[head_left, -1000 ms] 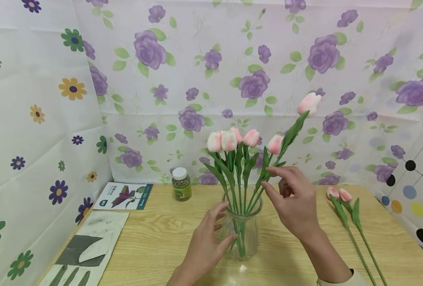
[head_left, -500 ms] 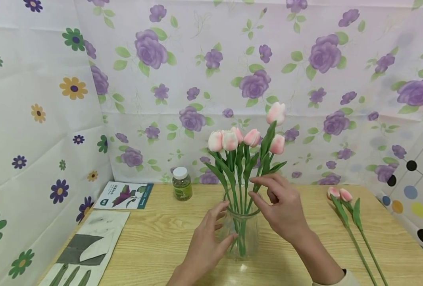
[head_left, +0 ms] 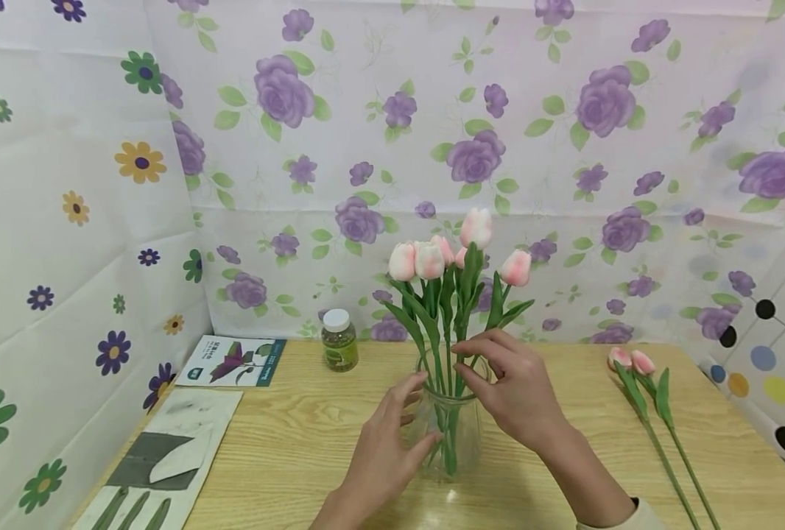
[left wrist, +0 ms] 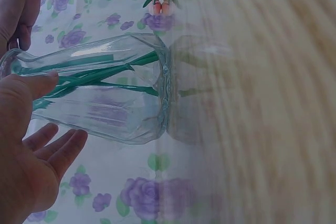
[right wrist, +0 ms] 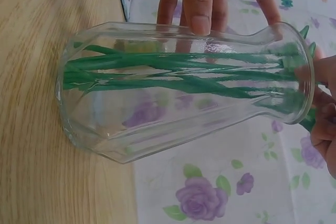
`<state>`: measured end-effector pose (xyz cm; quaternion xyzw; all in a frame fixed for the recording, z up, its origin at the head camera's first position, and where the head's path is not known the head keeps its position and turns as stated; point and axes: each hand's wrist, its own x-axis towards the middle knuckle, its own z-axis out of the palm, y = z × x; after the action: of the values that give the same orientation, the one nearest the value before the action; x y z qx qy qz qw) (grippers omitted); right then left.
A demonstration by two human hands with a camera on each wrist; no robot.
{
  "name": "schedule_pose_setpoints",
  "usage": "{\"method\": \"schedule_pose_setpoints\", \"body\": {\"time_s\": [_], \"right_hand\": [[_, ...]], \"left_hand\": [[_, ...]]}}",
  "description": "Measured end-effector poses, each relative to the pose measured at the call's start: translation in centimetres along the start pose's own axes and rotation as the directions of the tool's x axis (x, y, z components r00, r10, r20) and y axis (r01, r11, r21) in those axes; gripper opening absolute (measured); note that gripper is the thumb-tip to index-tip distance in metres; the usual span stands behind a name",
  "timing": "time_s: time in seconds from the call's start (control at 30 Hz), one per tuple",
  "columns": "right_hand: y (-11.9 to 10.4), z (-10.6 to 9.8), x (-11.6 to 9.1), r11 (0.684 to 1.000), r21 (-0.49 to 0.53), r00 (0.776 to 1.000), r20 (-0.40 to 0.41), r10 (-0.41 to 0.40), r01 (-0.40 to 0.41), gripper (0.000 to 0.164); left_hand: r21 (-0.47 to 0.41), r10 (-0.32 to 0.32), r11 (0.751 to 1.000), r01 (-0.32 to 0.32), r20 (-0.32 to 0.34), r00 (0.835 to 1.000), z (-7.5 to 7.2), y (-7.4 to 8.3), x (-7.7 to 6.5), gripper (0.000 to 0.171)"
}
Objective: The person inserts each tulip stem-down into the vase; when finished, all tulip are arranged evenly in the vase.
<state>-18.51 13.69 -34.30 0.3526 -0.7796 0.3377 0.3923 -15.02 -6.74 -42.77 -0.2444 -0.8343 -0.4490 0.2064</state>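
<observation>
A clear glass vase [head_left: 468,445] stands upright on the table, with several pink-and-white artificial tulips [head_left: 428,260] in it. My left hand [head_left: 384,450] steadies the vase from the left, its thumb and fingers spread around the glass. Above the rim, my right hand [head_left: 518,390] pinches the stem of a taller tulip [head_left: 476,230], whose bloom rises over the others. Green stems [right wrist: 173,74] cross inside the vase in the right wrist view; some reach close to its base. Fingertips of the right hand partly hide the rim.
Two loose tulips [head_left: 657,434] lie on the wooden table [head_left: 286,456] at right. A white-capped jar [head_left: 339,342] stands behind the vase, left of it. A printed card [head_left: 233,362] and a cloth-like sheet [head_left: 167,442] lie at left. Floral sheets [head_left: 379,147] hang behind.
My right hand has moved left and slightly down with the tall tulip, swinging it from a rightward slant to nearly upright among the others. The left hand has stayed at the vase.
</observation>
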Motion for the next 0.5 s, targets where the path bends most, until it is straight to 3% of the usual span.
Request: {"method": "schedule_pose_setpoints", "body": {"time_s": [0.27,0.5], "right_hand": [[-0.08,0.22,-0.23,0.998,-0.031,0.996,0.060,0.060,-0.058,0.031],[0.02,0.17,-0.06,0.996,-0.059,0.992,0.104,0.066,-0.060,0.027]], "left_hand": [[0.001,0.005,1.000,-0.005,0.002,1.000,0.09,-0.05,0.00,0.091],[-0.009,-0.003,1.000,0.003,0.007,1.000,0.00,-0.05,0.00,0.092]]}}
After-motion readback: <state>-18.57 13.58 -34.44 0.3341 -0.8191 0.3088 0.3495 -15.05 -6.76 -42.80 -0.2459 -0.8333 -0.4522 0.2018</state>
